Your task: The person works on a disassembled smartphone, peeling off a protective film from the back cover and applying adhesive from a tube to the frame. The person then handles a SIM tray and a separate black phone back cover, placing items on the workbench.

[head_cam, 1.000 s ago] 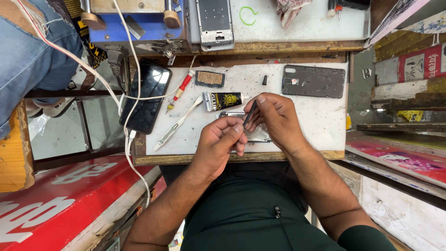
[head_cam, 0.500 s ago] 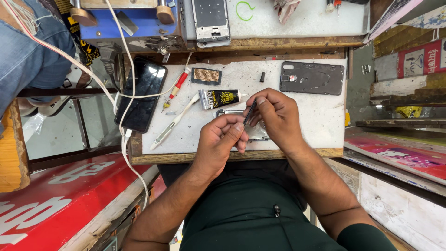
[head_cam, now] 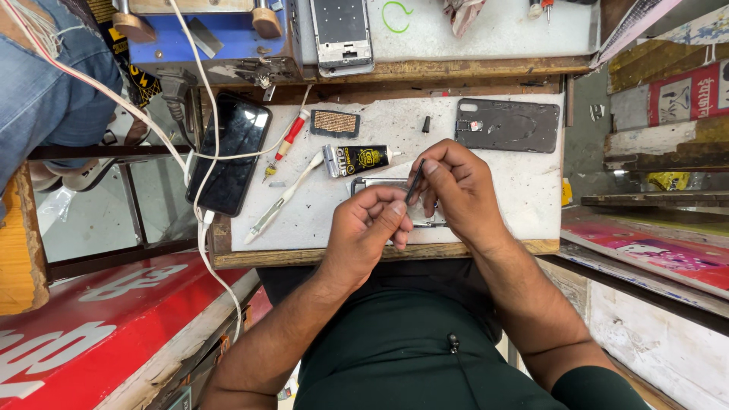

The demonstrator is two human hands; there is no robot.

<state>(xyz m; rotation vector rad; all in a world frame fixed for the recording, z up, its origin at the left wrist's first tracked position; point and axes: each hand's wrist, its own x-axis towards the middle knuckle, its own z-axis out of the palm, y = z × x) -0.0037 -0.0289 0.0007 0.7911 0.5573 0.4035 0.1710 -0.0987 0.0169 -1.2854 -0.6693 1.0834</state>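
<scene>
Since the earlier frame the hands have barely shifted; the right hand [head_cam: 456, 190] pinches dark tweezers [head_cam: 414, 184] in its fingers, long axis slanting toward the surface's near edge; left hand [head_cam: 368, 231] fingers press the phone frame [head_cam: 372, 183] there.

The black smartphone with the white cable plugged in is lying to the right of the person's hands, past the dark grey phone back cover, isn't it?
Not quite: the head view shows the black smartphone lying left of the hands, its white cable plugged in. The dark grey phone back cover lies to the upper right.
</scene>
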